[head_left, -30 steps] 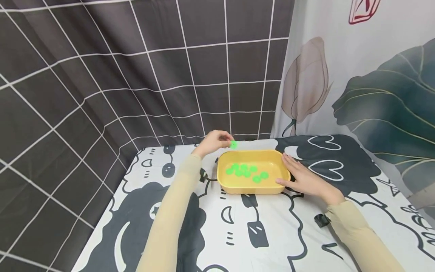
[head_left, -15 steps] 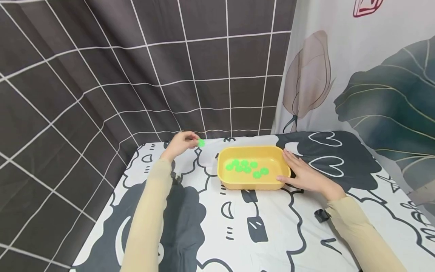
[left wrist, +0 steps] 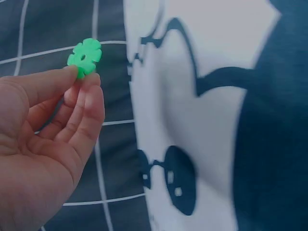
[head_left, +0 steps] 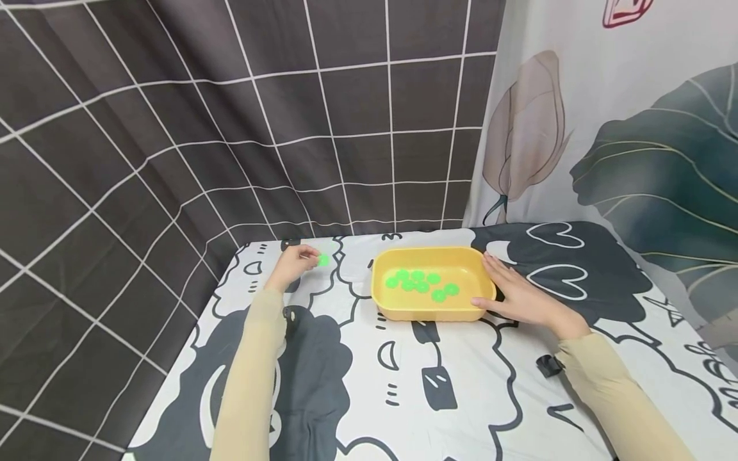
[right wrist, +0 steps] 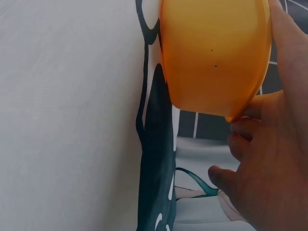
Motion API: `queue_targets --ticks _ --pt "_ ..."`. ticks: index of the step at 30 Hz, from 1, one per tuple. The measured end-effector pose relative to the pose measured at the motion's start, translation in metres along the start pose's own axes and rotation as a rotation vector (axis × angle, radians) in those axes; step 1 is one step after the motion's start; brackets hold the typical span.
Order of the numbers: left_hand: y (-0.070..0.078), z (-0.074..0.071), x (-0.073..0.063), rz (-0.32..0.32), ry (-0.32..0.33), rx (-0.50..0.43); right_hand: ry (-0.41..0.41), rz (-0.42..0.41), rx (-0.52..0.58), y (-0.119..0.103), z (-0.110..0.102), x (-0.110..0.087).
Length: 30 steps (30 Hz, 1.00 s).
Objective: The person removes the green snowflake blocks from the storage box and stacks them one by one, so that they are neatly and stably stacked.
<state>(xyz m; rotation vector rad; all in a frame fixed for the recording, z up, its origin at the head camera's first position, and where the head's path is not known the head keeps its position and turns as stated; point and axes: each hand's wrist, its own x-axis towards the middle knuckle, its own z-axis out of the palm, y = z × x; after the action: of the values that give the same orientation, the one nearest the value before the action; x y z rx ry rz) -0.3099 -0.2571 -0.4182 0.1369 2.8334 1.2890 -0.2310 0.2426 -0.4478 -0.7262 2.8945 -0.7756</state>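
Observation:
My left hand (head_left: 292, 264) pinches a green flower-shaped plastic disc (left wrist: 88, 54) between thumb and fingers, over the far left of the table. In the left wrist view the disc has notched edges and a small central hole. A yellow rectangular tub (head_left: 432, 315) stands to the right of that hand, with several green flower-shaped discs (head_left: 423, 286) lying flat on its floor. My right hand (head_left: 521, 301) rests against the tub's right end with fingers mostly straight, the thumb near the front corner. In the right wrist view its fingertips touch the tub's orange-looking wall (right wrist: 216, 62).
A black-and-white patterned cloth (head_left: 369, 378) covers the table. Behind and to the left hangs a dark curtain (head_left: 357, 160) with white grid lines. A pale curtain (head_left: 524, 83) with plant motifs hangs at the right.
My left hand has moved left, away from the tub's back left corner, and then slightly lower, carrying the green disc. The right hand stays at the tub's right end.

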Motion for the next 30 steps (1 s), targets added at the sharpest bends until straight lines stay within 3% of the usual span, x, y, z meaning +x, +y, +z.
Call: queue_targets --ticks 5,13,26,30 --pt "-0.011 0.010 0.005 -0.027 -0.009 0.058 0.000 0.011 0.000 0.002 0.000 0.002" --pt "-0.016 0.017 0.012 -0.095 -0.026 0.109 0.002 0.008 0.004 0.004 0.002 0.002" --pt "-0.026 0.020 0.026 -0.241 -0.042 0.052 -0.007 0.018 0.014 0.004 0.006 0.002" --pt "-0.024 0.021 0.030 -0.240 -0.049 0.065 -0.010 0.027 0.017 0.004 0.004 0.002"
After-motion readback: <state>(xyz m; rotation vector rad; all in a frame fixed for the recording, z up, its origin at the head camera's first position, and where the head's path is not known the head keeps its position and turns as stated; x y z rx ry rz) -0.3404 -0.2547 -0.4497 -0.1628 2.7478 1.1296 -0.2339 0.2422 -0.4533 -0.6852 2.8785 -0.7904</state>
